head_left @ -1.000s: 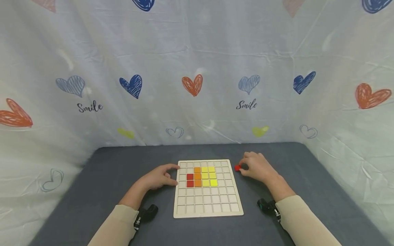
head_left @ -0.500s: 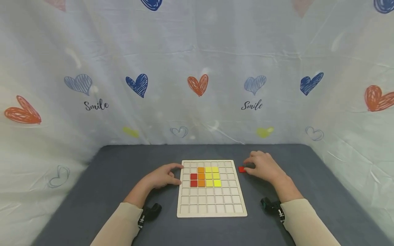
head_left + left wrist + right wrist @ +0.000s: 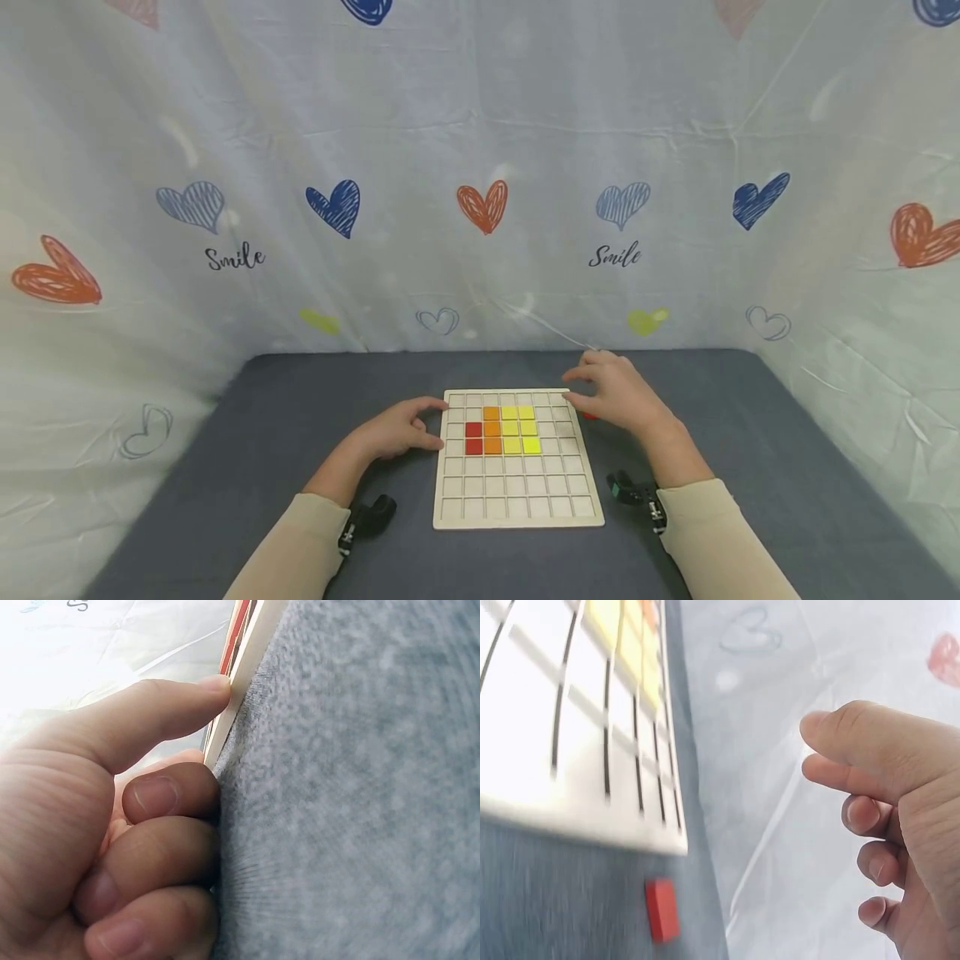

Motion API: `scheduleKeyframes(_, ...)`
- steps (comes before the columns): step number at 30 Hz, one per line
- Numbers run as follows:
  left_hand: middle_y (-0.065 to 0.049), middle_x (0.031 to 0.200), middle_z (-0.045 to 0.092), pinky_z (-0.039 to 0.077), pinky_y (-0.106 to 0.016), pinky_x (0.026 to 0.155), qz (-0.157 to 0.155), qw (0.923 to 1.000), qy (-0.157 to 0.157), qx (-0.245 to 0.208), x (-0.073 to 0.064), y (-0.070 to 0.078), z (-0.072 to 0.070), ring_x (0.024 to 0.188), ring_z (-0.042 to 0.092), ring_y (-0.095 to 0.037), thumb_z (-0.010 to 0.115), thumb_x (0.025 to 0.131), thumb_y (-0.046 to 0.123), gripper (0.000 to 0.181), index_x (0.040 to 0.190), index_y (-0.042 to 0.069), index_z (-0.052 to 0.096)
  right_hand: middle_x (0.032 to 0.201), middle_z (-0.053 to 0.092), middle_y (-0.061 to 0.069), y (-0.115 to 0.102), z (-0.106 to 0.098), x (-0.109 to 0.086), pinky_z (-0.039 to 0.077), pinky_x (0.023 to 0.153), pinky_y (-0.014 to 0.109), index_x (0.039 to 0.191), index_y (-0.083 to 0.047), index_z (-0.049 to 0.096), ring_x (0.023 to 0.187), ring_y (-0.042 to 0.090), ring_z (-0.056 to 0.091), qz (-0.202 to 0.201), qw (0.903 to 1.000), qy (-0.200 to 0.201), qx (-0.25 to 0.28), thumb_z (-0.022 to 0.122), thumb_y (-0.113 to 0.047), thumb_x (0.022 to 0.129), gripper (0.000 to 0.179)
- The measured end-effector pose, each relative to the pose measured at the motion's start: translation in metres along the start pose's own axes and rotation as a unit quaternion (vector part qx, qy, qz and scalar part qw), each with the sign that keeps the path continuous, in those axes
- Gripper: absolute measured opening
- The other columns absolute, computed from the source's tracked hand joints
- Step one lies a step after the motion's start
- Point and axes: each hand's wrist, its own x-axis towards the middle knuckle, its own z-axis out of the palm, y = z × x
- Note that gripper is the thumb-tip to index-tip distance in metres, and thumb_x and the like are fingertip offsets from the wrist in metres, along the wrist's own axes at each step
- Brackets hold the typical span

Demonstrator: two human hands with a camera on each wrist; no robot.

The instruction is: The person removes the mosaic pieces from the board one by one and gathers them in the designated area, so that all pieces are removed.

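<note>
A pale wooden grid board (image 3: 517,508) lies on the dark table, with red tiles (image 3: 473,438), orange tiles (image 3: 491,429) and yellow tiles (image 3: 521,430) set in its squares. My left hand (image 3: 393,429) touches the board's left edge with thumb and index finger; in the left wrist view the thumb (image 3: 150,712) presses on the edge while the other fingers curl below. My right hand (image 3: 618,392) hovers by the far right corner, holding nothing, thumb and index finger apart. A loose red block (image 3: 662,910) lies on the table beside the board, mostly hidden by the hand in the head view.
The grey tablecloth (image 3: 322,383) surrounds the board. A white curtain (image 3: 525,100) printed with hearts hangs behind and at both sides. Each wrist wears a small black camera, the left wrist camera (image 3: 372,517) and the right wrist camera (image 3: 630,490).
My right hand has let go of the red block, leaving it on the table right of the board, and has moved up and left toward the board's corner. The left hand stays on the edge.
</note>
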Motion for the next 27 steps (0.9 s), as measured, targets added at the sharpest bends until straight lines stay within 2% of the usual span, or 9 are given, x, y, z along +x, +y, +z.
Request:
scheduleKeyframes(7,0.003,0.054,0.043,0.028,-0.027,0.042,-0.001,1.0000,0.003,0.004,0.002,-0.003,0.001,0.041,0.026,-0.009,0.083,0.086,0.012,0.071,0.149,0.012,0.052,0.084,0.047,-0.010,-0.021,0.010,0.017,0.034,0.077,0.040,0.111,-0.014,0.080,0.073,0.010,0.040,-0.017,0.9997,-0.004,0.016,0.082,-0.026,0.089,0.025)
scheduleKeyframes(13,0.003,0.054,0.042,0.028,-0.027,0.043,0.009,0.9999,-0.003,-0.004,0.002,-0.004,0.000,0.041,0.026,-0.009,0.082,0.086,0.009,0.070,0.149,0.011,0.052,0.084,0.051,-0.005,-0.036,0.018,0.026,0.035,0.077,0.039,0.111,-0.014,0.080,0.074,0.011,0.041,-0.022,0.9993,-0.005,0.031,0.081,-0.027,0.091,0.024)
scheduleKeyframes(16,0.003,0.054,0.043,0.028,-0.027,0.042,0.008,1.0000,-0.002,-0.004,0.002,-0.003,0.000,0.041,0.026,-0.009,0.082,0.085,0.010,0.070,0.149,0.011,0.052,0.086,0.054,-0.002,-0.042,0.023,0.030,0.036,0.075,0.038,0.110,-0.013,0.081,0.075,0.012,0.041,-0.023,0.9997,0.002,0.011,0.081,-0.027,0.090,0.025)
scheduleKeyframes(20,0.003,0.054,0.044,0.028,-0.027,0.042,0.005,1.0000,-0.002,-0.005,0.001,-0.001,0.001,0.041,0.027,-0.008,0.082,0.085,0.010,0.070,0.148,0.010,0.052,0.082,0.050,-0.005,-0.051,0.031,0.034,0.033,0.072,0.037,0.108,-0.014,0.081,0.072,0.013,0.039,-0.019,0.9996,0.006,-0.018,0.082,-0.028,0.089,0.024)
scheduleKeyframes(27,0.003,0.054,0.043,0.029,-0.027,0.043,0.005,1.0000,0.003,-0.003,0.000,-0.001,0.001,0.041,0.028,-0.009,0.083,0.085,0.011,0.069,0.147,0.010,0.053,0.081,0.047,-0.004,-0.064,0.047,0.042,0.031,0.070,0.036,0.110,-0.016,0.082,0.073,0.015,0.039,-0.017,0.9992,-0.026,-0.024,0.080,-0.031,0.091,0.025)
